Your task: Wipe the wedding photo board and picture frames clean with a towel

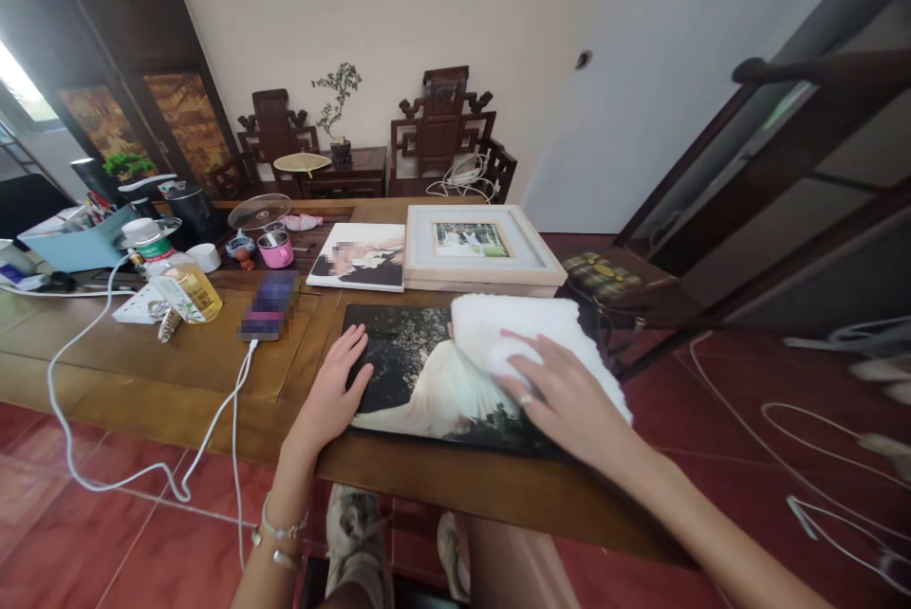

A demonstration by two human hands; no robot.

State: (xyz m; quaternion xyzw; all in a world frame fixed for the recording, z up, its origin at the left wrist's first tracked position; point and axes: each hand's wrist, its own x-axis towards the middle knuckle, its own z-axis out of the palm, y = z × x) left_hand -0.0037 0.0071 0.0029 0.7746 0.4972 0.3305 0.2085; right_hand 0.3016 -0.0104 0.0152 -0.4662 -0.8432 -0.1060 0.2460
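While my left hand (334, 391) steadies the left edge of a dark photo panel (437, 391), my right hand (562, 391) lies on a fluffy white cloth (530, 310) spread over the panel's right part. From my remote seat I see the left fingers straight and loosely parted, their tips resting on the picture, the thumb set apart; they grip nothing. The right fingers reach leftward across the cloth, the index finger stretched out; I cannot tell whether the others pinch any of it.

The panel lies flat at the near edge of the wooden table (177, 353), and between my hands I make out a long pale gown against dark foliage. Just behind it I have a white-framed picture (470, 239) lying flat, with a canvas print (362, 258) against its left side.

Farther left, I see a phone (269, 305) with a white cable (252, 348) plugged into its near end. Beyond that come a bottle (195, 291) of yellow liquid, a pink mug (276, 253) and a light-blue box (78, 244) of odds and ends. Against the far wall I can see carved wooden chairs (441, 120) and a small potted tree (340, 101).
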